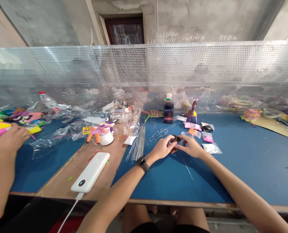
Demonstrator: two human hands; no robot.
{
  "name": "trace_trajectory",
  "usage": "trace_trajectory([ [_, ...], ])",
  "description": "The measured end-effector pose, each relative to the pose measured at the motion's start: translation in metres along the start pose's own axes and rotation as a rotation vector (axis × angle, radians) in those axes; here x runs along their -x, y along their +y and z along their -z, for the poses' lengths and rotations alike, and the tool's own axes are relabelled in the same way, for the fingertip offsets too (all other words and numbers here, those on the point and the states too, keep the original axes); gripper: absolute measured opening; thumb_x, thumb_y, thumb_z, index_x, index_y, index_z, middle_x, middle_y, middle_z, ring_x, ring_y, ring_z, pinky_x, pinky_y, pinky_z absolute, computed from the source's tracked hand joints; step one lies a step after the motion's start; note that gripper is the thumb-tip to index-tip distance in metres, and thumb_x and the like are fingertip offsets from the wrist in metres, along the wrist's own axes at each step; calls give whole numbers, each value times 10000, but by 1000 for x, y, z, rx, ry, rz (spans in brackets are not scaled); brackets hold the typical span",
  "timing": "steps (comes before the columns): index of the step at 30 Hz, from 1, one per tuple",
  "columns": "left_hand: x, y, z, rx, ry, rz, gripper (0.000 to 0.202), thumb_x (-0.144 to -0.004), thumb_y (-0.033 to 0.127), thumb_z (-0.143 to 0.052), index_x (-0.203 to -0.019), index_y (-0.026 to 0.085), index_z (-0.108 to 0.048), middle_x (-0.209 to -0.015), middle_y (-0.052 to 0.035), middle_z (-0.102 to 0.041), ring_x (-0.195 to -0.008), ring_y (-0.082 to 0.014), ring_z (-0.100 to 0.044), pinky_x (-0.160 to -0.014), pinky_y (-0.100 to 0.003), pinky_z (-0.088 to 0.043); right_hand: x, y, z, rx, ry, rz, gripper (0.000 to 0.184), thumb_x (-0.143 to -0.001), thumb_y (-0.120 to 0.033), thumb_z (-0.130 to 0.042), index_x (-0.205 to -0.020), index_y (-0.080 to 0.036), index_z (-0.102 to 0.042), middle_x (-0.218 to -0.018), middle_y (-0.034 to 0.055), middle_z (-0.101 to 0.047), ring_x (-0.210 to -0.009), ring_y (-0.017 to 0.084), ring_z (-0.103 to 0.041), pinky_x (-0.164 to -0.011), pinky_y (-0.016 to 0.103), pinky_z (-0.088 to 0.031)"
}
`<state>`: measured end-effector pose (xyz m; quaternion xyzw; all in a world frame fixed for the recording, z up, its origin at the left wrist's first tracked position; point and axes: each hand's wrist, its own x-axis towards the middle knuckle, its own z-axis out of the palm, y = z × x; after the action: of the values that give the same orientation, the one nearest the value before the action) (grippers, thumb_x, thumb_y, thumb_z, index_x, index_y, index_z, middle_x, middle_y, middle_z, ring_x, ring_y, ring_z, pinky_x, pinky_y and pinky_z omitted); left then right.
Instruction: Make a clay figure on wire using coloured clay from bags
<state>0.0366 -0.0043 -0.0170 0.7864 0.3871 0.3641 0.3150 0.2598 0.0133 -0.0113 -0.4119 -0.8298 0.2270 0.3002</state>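
Both my hands meet over the blue table, fingers closed around a small black and brown piece [176,139]; its exact kind is partly hidden by the fingers. My left hand [161,148], below a dark wristwatch, grips it from the left. From the right, my right hand [191,146] pinches the same piece. A thin straight wire [187,167] lies below them. Just behind is a bent wire frame [158,134], and a bundle of straight wires [138,142] lies to the left. Small packets, including a pink one [208,137] and a white one [211,148], lie right of my hands.
A dark bottle [168,111] and a long-necked clay figure [191,111] stand behind. Leftward are a white power bank [91,172] with a cable and an orange-purple figure [101,131]. Another person's hand [11,139] works at far left. A perforated metal screen [124,68] closes the back.
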Motion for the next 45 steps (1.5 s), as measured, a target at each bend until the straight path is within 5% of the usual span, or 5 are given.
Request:
trace_trajectory([
  [8, -3, -8, 1, -62, 153, 124, 491, -914, 599, -669, -1207, 223, -547, -959, -43, -768, -690, -180, -701, -628, -273, -501, 1, 1, -1, 21, 22, 11, 406, -976, -546, -610, -1159, -190, -676, -983, 77, -745, -705, 189, -650, -671, 328, -515],
  [17, 0, 1, 2, -72, 7, 57, 378, -1011, 500, -544, -1287, 247, -596, -1027, -40, -780, -838, -196, -746, -735, -275, -541, 2, 0, -2, -29, -56, 46, 349, -1012, -476, -561, -1191, -203, -684, -984, 70, -758, -693, 180, -655, -655, 319, -506],
  [31, -3, -1, 0, -169, 98, 0, 241, -996, 419, -601, -1159, 248, -651, -1039, -17, -787, -817, -180, -732, -737, -262, -508, 1, -4, -1, -1, -47, 0, 354, -934, -485, -666, -1168, -221, -692, -1052, 65, -757, -702, 170, -655, -673, 312, -525],
  [45, -4, -4, -1, -197, 137, -2, 283, -1021, 436, -545, -1177, 223, -647, -893, -31, -752, -752, -184, -704, -685, -261, -478, 0, -6, 0, 198, -16, -6, 365, -1049, -504, -476, -1163, -221, -677, -959, 59, -755, -745, 192, -663, -666, 303, -457],
])
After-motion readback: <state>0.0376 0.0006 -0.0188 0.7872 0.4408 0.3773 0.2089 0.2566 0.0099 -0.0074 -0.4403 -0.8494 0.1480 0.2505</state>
